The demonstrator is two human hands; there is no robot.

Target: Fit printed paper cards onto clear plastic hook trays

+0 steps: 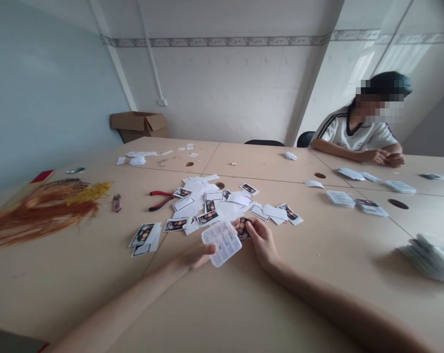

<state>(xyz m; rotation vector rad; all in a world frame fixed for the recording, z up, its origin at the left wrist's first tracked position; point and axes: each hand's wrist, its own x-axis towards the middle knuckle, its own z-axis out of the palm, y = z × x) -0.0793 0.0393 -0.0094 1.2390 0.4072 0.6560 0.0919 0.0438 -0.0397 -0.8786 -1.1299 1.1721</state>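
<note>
My left hand [199,256] grips a clear plastic compartment box [222,245] by its left side, thumb on top. Small items lie in the box's compartments, too small to name. Just right of the box, my right hand [260,238] pinches a dark printed card [243,229] between thumb and fingers. Some fingertips behind the box and card are hidden. Beyond both hands spreads a loose pile of white and printed cards [195,201], some face up with a dark picture. A few more printed cards [145,239] lie to the left.
Red-handled pliers [162,200], small pink snips [117,202] and orange-brown strands [48,206] lie to the left. Stacked clear boxes [433,257] stand at right. Across the table sits a person [361,127]. A cardboard box [139,126] is behind the table.
</note>
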